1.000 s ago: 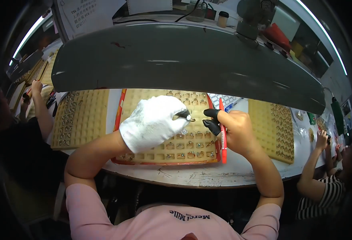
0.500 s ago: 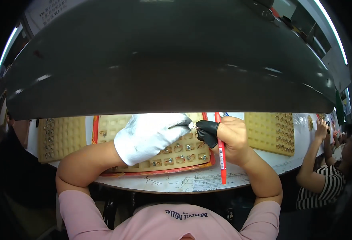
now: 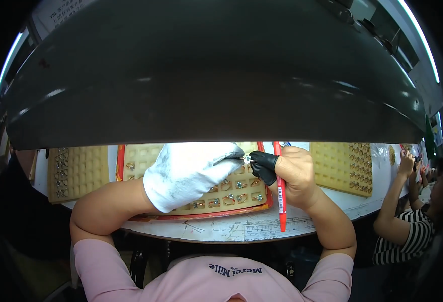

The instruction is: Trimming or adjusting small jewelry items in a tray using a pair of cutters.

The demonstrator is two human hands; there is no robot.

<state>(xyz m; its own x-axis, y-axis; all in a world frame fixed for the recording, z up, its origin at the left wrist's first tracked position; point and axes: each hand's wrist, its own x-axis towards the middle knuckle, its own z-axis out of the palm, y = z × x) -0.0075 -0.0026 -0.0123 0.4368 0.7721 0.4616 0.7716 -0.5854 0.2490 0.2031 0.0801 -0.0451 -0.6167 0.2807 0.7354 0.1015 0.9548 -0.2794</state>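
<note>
A small ring [image 3: 247,159] with a pale stone is pinched between both hands. My left hand [image 3: 193,173], in a white glove smudged grey at the fingertips, closes on it from the left. My right hand [image 3: 293,171] has black covers on its thumb and finger and grips the ring from the right. A red pen [image 3: 282,204] lies in the right hand too, pointing down toward the table edge. Beneath the hands, a cream tray with a red rim [image 3: 201,216] holds rows of gold-coloured rings with clear stones; the gloved hand hides part of it.
A large dark hood [image 3: 216,85] hangs low over the far side of the white table [image 3: 216,231]. Ring trays stand at left [image 3: 88,173] and right [image 3: 332,168]. A ruler strip [image 3: 276,230] marks the near edge. At far right, a person in a striped sleeve [image 3: 402,236] works.
Both hands, with the ring and the pen, have shifted slightly to the right. The ring has turned a little between the fingertips.
</note>
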